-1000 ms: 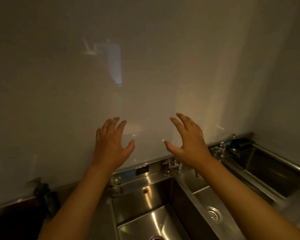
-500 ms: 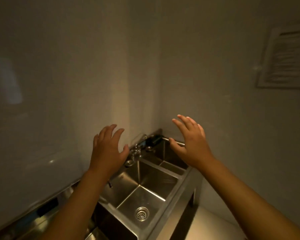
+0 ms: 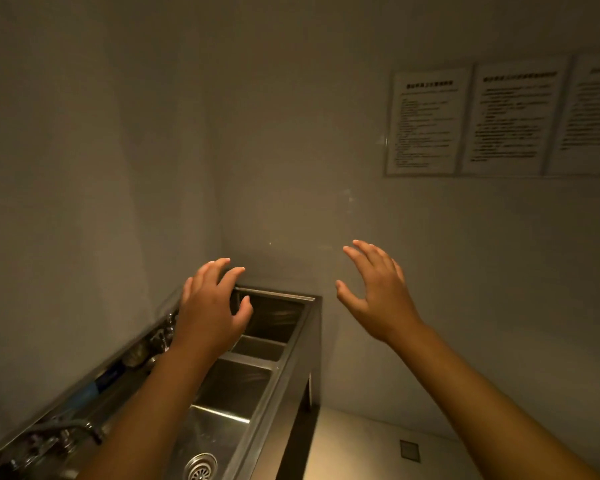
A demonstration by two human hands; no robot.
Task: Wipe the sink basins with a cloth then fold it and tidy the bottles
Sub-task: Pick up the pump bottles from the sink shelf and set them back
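Note:
A long stainless steel sink unit (image 3: 293,362) with several basins runs along the left wall into the corner. The nearest basin shows a round drain (image 3: 200,465). My left hand (image 3: 210,311) hovers above the far basins, fingers spread and loosely bent, holding nothing. My right hand (image 3: 378,296) is raised in the air to the right of the sink, beyond its end, fingers spread, also empty. No cloth or bottle can be made out clearly; a blue object (image 3: 87,393) lies on the back ledge.
Taps (image 3: 161,336) and a faucet (image 3: 66,431) sit along the sink's back ledge by the left wall. Printed notices (image 3: 499,116) hang on the right wall. Pale floor with a small square drain cover (image 3: 409,450) lies right of the sink.
The view has swung to the right, from the back wall to the corner and the sink's far end. Both hands stay raised and empty, about the same distance apart.

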